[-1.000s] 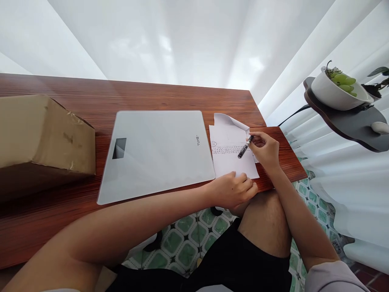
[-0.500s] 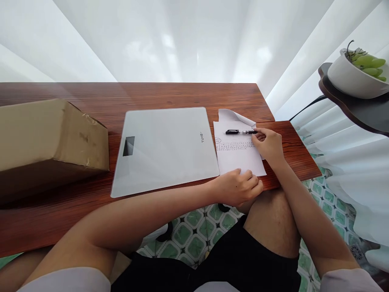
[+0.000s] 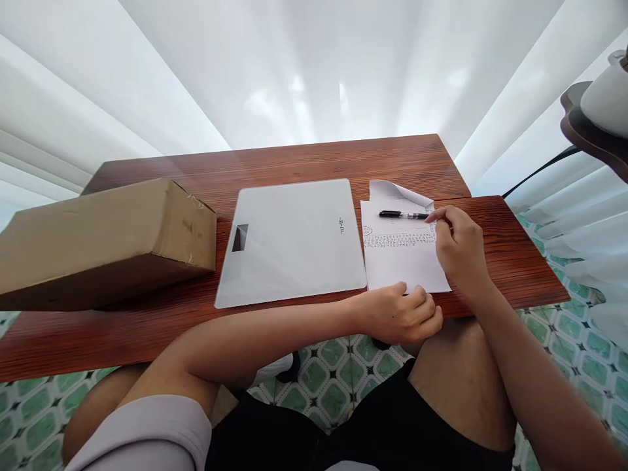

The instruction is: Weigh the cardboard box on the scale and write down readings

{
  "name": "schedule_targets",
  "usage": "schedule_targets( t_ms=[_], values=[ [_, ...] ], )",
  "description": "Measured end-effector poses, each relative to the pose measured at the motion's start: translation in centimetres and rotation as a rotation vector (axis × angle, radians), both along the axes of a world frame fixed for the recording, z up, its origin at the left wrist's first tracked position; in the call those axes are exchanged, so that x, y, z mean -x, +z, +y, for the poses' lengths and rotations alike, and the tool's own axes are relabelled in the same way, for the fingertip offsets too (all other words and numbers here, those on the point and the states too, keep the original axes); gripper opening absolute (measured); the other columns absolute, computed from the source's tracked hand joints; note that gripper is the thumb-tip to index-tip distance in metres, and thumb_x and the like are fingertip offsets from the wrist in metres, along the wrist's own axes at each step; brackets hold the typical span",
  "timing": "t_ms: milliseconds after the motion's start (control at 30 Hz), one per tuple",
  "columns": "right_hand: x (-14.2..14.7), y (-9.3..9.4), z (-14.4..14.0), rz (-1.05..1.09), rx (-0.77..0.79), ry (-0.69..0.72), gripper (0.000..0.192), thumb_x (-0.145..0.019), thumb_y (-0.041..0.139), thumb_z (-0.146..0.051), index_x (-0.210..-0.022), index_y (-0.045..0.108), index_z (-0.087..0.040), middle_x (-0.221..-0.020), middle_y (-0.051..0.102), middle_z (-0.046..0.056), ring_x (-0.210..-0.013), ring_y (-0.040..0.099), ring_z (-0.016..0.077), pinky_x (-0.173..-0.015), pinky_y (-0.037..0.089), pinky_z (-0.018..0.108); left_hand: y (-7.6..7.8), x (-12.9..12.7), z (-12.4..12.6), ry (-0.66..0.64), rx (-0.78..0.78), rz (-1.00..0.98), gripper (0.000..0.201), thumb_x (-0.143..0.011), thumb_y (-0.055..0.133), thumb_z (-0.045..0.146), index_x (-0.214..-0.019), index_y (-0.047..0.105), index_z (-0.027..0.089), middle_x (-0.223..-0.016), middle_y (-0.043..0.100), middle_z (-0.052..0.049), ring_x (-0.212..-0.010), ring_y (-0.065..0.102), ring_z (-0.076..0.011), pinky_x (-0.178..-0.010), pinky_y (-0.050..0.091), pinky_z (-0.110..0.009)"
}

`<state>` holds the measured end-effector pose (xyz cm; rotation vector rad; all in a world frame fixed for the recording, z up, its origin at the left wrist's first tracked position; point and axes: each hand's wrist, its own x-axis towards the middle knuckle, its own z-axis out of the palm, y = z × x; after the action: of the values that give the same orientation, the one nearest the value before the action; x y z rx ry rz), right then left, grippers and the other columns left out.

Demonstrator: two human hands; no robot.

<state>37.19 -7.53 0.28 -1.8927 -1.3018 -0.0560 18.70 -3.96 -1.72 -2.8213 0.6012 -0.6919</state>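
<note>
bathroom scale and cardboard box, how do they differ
The bathroom scale is a flat whitish slab, while the cardboard box is brown and stands taller. The bathroom scale has a dark display window; the cardboard box shows none. Both rest on the wooden table.

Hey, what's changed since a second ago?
Your right hand seems to have loosened its pinch on the pen, which swung from slanting toward you to crosswise, farther up the paper; a fingertip remains at its end. Left hand, scale and box stayed put.

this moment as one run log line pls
left hand: at near edge of paper; right hand: at right end of pen; pen: over paper; scale: left of paper; box: left of scale
</note>
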Motion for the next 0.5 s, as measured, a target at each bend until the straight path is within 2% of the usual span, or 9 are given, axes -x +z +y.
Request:
schedule_targets(
  t_ms=[100,233,400,500],
  values=[
    [1.4,0.6,0.0,0.031,0.039,0.092,0.022,-0.084,0.040,-0.013,-0.070,0.053,-0.023,-0.069,0.061,0.002,-0.065,0.056,0.0191,-0.065,0.039,0.033,0.0,0.1,0.0,-0.050,-0.056,-0.099,0.024,-0.099,0.047,0.015,-0.107,0.069,0.011,-0.097,0.071,-0.011,-0.083,0.064,-0.0202,-0.058,0.045,-0.029],
    [2.8,0.2,0.3,0.010,0.075,0.221,0.020,-0.085,0.041,-0.015,-0.068,0.048,-0.022,-0.065,0.058,0.002,-0.061,0.050,0.0176,-0.062,0.034,0.033,0.2,0.1,0.1,-0.117,-0.128,-0.194,0.027,-0.102,0.044,0.021,-0.106,0.070,0.016,-0.096,0.071,-0.009,-0.083,0.064,-0.0195,-0.060,0.047,-0.029],
    [3.9,-0.4,0.3,0.015,0.163,0.441,0.021,-0.084,0.039,-0.016,-0.064,0.037,-0.022,-0.061,0.050,0.002,-0.059,0.043,0.0175,-0.060,0.031,0.033,0.8,0.6,0.1,-0.199,-0.170,-0.003,0.033,-0.103,0.037,0.018,-0.100,0.069,0.021,-0.084,0.067,-0.004,-0.075,0.060,-0.0166,-0.057,0.045,-0.028],
    [4.4,-0.6,0.2,0.050,0.175,0.553,0.019,-0.082,0.038,-0.014,-0.065,0.034,-0.021,-0.061,0.048,0.002,-0.060,0.042,0.0170,-0.061,0.031,0.032,1.5,1.4,0.2,-0.215,-0.142,-0.022,0.028,-0.102,0.041,0.019,-0.092,0.067,0.020,-0.078,0.063,-0.003,-0.071,0.058,-0.0164,-0.055,0.044,-0.028]
  ],
)
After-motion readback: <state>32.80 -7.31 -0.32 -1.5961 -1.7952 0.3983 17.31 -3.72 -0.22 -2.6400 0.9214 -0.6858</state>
